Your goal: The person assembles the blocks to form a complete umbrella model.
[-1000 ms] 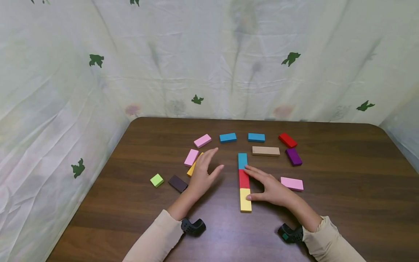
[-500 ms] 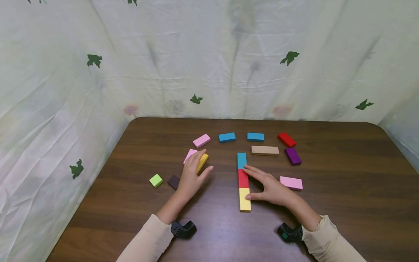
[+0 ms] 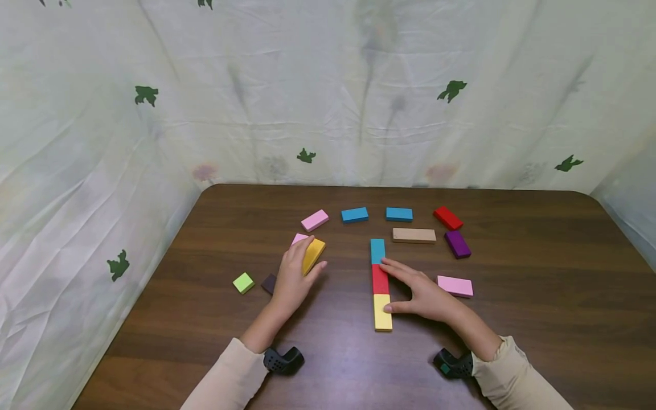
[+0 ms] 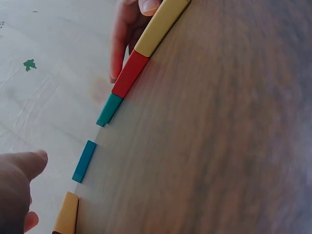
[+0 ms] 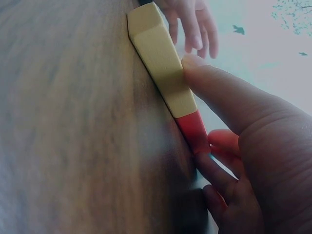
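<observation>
In the head view, a teal block [image 3: 377,251], a red block [image 3: 380,279] and a yellow block [image 3: 382,312] lie end to end in a column. My right hand [image 3: 422,293] touches its right side, fingertips near the teal-red joint and thumb at the yellow block, as the right wrist view also shows the thumb on the yellow block [image 5: 165,73]. An orange-yellow block [image 3: 314,255] lies between the fingers and thumb of my left hand [image 3: 293,282], which are spread. That hand partly hides a pink block [image 3: 299,238] and a dark block [image 3: 269,283].
A green block [image 3: 243,283] lies at the left. Farther back on the table [image 3: 528,256] are a pink block [image 3: 315,220], two blue blocks [image 3: 355,215] [image 3: 399,214], a beige block [image 3: 414,236], a red block [image 3: 448,218] and a purple block [image 3: 458,244]. Another pink block [image 3: 455,286] lies near my right hand.
My left hand has moved left, uncovering more of the orange-yellow block and covering more of the pink and dark blocks. My right hand has kept its place by the column.
</observation>
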Demonstrator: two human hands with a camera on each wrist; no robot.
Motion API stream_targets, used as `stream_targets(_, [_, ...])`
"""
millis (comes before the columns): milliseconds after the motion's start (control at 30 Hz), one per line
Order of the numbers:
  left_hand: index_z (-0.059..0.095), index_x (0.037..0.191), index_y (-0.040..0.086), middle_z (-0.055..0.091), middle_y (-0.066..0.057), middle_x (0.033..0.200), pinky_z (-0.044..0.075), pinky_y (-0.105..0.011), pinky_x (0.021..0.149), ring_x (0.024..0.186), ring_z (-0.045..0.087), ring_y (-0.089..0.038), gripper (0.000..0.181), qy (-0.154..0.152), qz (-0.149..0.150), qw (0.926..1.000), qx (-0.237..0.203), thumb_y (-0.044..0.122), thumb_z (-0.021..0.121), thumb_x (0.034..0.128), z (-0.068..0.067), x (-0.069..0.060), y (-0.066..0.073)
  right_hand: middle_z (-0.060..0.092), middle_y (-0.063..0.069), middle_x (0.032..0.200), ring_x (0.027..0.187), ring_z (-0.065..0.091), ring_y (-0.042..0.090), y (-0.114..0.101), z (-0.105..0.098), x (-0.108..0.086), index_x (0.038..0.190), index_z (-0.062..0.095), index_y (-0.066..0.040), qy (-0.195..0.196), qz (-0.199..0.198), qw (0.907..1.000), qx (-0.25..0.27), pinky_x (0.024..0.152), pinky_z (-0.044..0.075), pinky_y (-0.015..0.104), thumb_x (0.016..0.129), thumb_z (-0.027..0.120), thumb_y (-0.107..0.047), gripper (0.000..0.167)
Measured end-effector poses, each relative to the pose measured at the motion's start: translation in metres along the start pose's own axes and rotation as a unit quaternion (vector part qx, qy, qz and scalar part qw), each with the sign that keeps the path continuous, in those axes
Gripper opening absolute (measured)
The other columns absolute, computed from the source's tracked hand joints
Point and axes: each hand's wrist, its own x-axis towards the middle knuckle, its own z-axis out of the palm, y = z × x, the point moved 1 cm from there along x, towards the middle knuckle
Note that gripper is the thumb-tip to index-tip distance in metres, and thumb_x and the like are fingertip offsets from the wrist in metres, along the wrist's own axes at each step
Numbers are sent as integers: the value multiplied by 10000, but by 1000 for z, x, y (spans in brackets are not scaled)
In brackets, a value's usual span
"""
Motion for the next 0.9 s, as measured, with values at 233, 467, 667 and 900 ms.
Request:
stream_targets(233, [499, 1246, 28, 510, -120, 1195, 354, -413, 895, 1057, 463, -301, 534, 17, -196, 9995, 246, 133, 717, 769, -1, 0, 0, 229, -41, 1453, 1299, 233, 209, 0, 0, 0, 1408, 318, -198, -8, 11, 10000, 22, 968, 223, 561, 730, 673, -514, 828])
stream_targets(467, [509, 1213, 10, 512, -155, 1164, 378, -419, 864, 1020, 476, -329, 526, -121, -342, 9985, 400, 24, 717, 730, 0, -1, -2, 226, -44, 1453, 1301, 229, 207, 1, 0, 0, 1410, 313, -190, 5, -38, 10000, 18, 971, 236, 544, 729, 670, -519, 836])
stream_targets(667, [527, 1179, -24, 535, -176, 1146, 368, -416, 871, 1022, 480, -331, 476, -309, -395, 9980, 389, -7, 695, 734, 0, 1, -2, 226, -39, 1454, 1302, 225, 207, 1, -1, 0, 1410, 311, -184, 5, -57, 10000, 36, 974, 235, 541, 731, 672, -514, 837])
stream_targets(900, [534, 1169, -40, 558, -185, 1114, 371, -421, 880, 1027, 488, -337, 466, -607, -433, 9964, 412, 7, 697, 734, -1, 2, -1, 230, -25, 1454, 1301, 229, 210, 1, -1, 0, 1409, 314, -179, 22, -73, 10000, 42, 972, 233, 546, 733, 681, -495, 831])
